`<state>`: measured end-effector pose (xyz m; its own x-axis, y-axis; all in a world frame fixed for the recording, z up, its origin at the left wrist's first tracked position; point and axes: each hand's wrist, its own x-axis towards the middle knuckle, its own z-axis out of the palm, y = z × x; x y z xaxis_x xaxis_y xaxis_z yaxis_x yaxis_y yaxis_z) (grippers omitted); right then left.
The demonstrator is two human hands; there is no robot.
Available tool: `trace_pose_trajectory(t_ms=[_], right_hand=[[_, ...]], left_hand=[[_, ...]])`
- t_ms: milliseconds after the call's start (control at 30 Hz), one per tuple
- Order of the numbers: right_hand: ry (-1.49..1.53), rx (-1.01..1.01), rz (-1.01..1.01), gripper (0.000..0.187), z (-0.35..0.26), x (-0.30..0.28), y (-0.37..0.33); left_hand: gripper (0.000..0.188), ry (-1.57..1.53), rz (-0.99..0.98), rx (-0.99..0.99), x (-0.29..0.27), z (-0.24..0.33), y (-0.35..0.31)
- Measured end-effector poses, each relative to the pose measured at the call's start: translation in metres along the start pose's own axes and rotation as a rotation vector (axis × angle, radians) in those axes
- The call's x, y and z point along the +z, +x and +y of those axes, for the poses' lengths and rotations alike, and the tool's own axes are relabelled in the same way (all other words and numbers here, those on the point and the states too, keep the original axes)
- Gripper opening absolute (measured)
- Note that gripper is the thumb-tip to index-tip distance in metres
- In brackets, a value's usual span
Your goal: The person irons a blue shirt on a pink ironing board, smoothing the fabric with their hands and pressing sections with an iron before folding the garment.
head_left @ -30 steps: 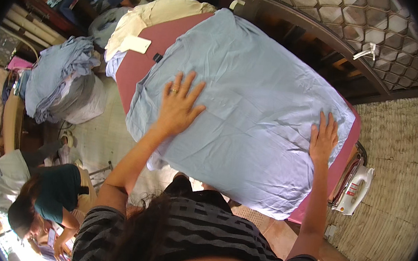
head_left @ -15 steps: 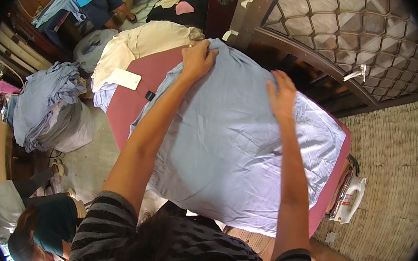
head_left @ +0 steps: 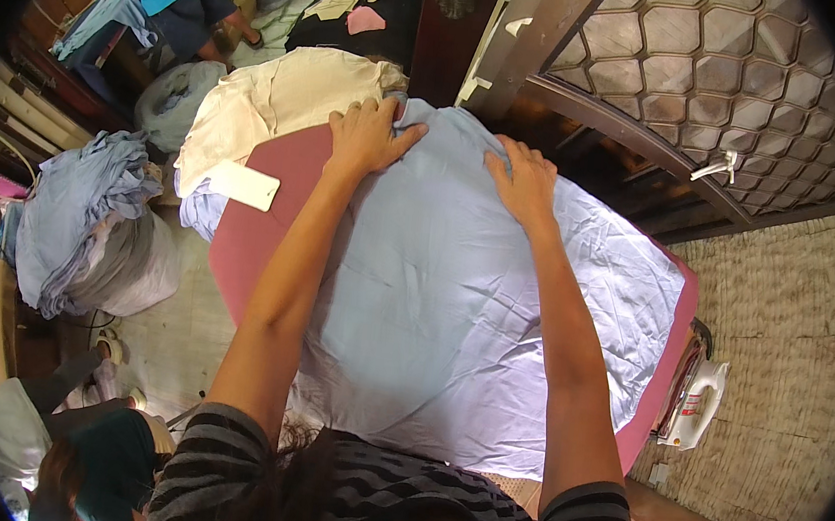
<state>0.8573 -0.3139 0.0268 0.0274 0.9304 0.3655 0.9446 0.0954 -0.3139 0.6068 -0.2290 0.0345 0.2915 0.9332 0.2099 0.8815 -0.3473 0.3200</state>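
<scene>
The left hand (head_left: 363,142) and right hand (head_left: 526,183) touch the blue cloth (head_left: 426,271) at its far edge, perhaps steadying it; whether either grip pinches cannot be told.

I watch through the left of two fisheye cameras worn on the person's head, facing steeply down past the striped shirt (head_left: 396,485). Both forearms (head_left: 554,304) enter from below; the blue cloth (head_left: 416,280) on the worktop (head_left: 259,235) sits near, mid-view. My wide circle, curving straight edges, also takes in the mesh door (head_left: 725,99), upper right.
</scene>
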Motion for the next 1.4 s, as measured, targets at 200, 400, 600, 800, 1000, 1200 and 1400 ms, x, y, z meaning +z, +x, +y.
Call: trace_pose_trajectory(t_ms=[200, 400, 600, 800, 1000, 1200, 1400], right_hand=[[0.102, -0.012, -0.016, 0.04, -0.021, 0.004, -0.004], [0.284, 0.306, -0.014, 0.038, -0.027, 0.012, 0.023], [0.293, 0.403, 0.069, 0.029, 0.024, 0.003, 0.027], [0.29, 0.287, 0.152, 0.026, 0.044, -0.026, 0.012], [0.034, -0.041, 0.27, 0.041, 0.044, -0.065, -0.116], [-0.365, 0.424, 0.432, 0.047, 0.176, -0.152, -0.224], [-0.16, 0.627, 0.282, 0.041, 0.269, -0.162, -0.195]], left_hand=[[0.066, -0.017, 0.047, -0.102, -0.008, -0.011, -0.03], [0.043, 0.011, 0.239, -0.063, 0.004, -0.01, -0.036], [0.027, -0.354, 0.108, -0.043, 0.001, -0.004, -0.004], [0.024, -0.492, 0.256, 0.02, 0.022, 0.001, 0.018], [0.024, -0.373, 0.171, 0.185, 0.011, -0.05, 0.007], [0.018, -0.172, 0.359, 0.495, 0.001, 0.069, -0.006], [0.018, -0.134, 0.192, 0.666, 0.088, 0.197, -0.014]])
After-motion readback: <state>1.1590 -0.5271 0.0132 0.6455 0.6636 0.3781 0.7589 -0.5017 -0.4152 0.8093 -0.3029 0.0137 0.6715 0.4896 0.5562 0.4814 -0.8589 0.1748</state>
